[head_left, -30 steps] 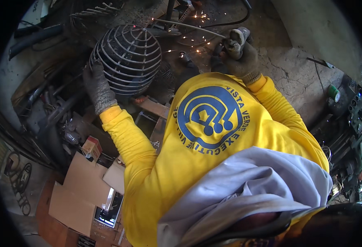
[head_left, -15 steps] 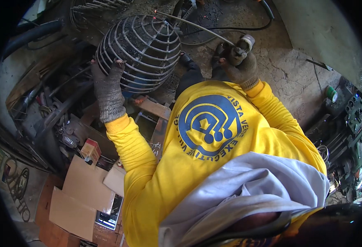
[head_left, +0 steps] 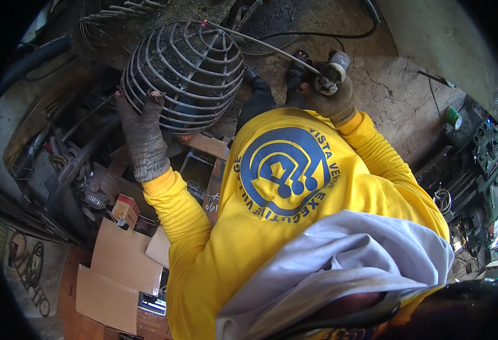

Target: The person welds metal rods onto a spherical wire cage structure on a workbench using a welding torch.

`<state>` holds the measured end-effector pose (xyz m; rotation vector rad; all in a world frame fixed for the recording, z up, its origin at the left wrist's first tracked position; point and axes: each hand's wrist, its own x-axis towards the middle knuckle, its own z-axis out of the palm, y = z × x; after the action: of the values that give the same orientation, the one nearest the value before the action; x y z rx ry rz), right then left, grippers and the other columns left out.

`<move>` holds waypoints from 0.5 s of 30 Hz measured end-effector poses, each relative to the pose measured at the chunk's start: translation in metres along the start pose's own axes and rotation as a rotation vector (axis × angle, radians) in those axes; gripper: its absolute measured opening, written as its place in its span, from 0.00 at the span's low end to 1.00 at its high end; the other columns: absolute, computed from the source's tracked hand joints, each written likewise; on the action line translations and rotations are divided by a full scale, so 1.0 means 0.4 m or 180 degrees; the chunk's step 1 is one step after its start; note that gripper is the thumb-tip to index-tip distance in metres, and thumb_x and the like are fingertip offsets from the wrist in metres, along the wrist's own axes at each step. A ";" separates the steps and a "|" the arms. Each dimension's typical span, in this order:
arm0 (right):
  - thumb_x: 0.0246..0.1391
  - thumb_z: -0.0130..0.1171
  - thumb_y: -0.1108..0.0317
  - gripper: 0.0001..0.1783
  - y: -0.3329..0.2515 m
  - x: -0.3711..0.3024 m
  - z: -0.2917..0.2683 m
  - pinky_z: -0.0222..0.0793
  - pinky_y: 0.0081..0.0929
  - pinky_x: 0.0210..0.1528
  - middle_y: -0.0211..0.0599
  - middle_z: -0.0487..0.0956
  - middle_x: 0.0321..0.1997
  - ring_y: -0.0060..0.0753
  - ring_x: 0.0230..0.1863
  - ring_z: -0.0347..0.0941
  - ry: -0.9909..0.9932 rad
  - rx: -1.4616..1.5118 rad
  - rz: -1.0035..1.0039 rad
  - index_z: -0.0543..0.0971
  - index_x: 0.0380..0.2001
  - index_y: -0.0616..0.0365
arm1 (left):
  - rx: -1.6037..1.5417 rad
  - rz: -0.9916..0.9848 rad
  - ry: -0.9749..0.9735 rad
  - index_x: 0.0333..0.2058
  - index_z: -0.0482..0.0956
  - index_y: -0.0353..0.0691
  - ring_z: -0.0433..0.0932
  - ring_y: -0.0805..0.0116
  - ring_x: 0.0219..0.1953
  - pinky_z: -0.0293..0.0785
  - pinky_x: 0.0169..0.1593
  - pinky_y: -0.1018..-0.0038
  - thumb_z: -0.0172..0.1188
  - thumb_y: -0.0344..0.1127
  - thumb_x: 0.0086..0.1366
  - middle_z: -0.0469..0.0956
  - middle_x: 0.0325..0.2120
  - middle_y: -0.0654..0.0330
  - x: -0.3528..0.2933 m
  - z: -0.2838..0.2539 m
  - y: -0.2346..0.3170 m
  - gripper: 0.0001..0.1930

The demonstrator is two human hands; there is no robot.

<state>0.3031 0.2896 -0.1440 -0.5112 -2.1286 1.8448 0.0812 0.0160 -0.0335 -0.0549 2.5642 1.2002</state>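
Observation:
A round cage of bent metal bars (head_left: 172, 73) sits in front of me, its ribs meeting near the top right. My left hand (head_left: 143, 127), in a dark knit glove with bare fingertips, is closed on bars at the cage's near left side. In my gloved right hand (head_left: 335, 102) is a welding electrode holder (head_left: 331, 76), partly covered by the fingers. A long thin welding rod (head_left: 266, 44) runs from it up and left. The rod's tip glows red by the cage's top; whether it touches a bar I cannot tell.
A dark cable (head_left: 339, 36) curves over the concrete floor (head_left: 385, 73). Metal scrap and bars crowd the left, with a cardboard box (head_left: 113, 260) lower down. On the right, a green can (head_left: 453, 118) lies near dark machinery (head_left: 475, 164). My legs are beyond the cage's right side.
The whole view has shifted a little. The rod's glowing tip has come slightly lower, nearer the cage's top bars, and the holder has turned a bit in my right hand. My left hand stays on the cage.

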 end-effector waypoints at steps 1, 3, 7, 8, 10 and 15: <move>0.39 0.72 0.68 0.23 0.002 0.001 -0.003 0.74 0.30 0.44 0.38 0.80 0.37 0.39 0.38 0.79 -0.0026 -0.0129 -0.0052 0.78 0.42 0.59 | 0.0107 0.0044 0.0008 0.68 0.48 0.27 0.48 0.56 0.71 0.41 0.71 0.66 0.71 0.54 0.54 0.49 0.69 0.45 0.003 -0.006 -0.007 0.55; 0.39 0.72 0.68 0.23 0.006 0.002 -0.004 0.74 0.30 0.44 0.38 0.80 0.38 0.40 0.39 0.79 -0.0056 -0.0259 -0.0103 0.78 0.41 0.59 | 0.0213 0.0085 0.0016 0.68 0.48 0.27 0.48 0.56 0.71 0.42 0.71 0.66 0.71 0.54 0.54 0.49 0.69 0.45 0.001 -0.007 -0.008 0.55; 0.39 0.72 0.67 0.24 0.023 -0.005 0.002 0.74 0.32 0.43 0.39 0.80 0.39 0.41 0.39 0.79 -0.0009 -0.0036 0.0018 0.78 0.43 0.59 | -0.0091 0.0009 0.0037 0.68 0.48 0.28 0.48 0.56 0.71 0.42 0.71 0.66 0.70 0.54 0.55 0.50 0.69 0.44 -0.011 0.012 0.012 0.54; 0.39 0.72 0.67 0.25 0.027 -0.008 0.003 0.74 0.32 0.44 0.39 0.81 0.39 0.42 0.39 0.79 0.0023 0.0084 0.0113 0.78 0.43 0.59 | -0.0131 -0.0013 0.0047 0.68 0.48 0.28 0.48 0.56 0.71 0.42 0.71 0.66 0.70 0.53 0.55 0.50 0.69 0.44 -0.012 0.014 0.013 0.54; 0.42 0.69 0.73 0.23 0.025 -0.008 0.001 0.74 0.27 0.43 0.37 0.81 0.37 0.34 0.38 0.79 -0.0040 0.0080 0.0066 0.77 0.45 0.61 | -0.0053 0.0011 0.0057 0.68 0.48 0.28 0.49 0.56 0.71 0.43 0.71 0.66 0.70 0.53 0.55 0.50 0.69 0.44 -0.014 0.010 0.012 0.54; 0.45 0.66 0.79 0.22 0.023 -0.005 -0.004 0.75 0.23 0.41 0.35 0.82 0.36 0.28 0.37 0.79 -0.0109 -0.0177 -0.0090 0.76 0.47 0.62 | -0.0242 -0.0011 0.0020 0.68 0.47 0.26 0.48 0.59 0.71 0.41 0.71 0.66 0.73 0.45 0.54 0.50 0.69 0.44 -0.001 -0.001 -0.009 0.54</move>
<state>0.3064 0.2915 -0.1528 -0.4626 -2.2034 1.7961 0.0818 0.0133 -0.0357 -0.0801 2.5221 1.2978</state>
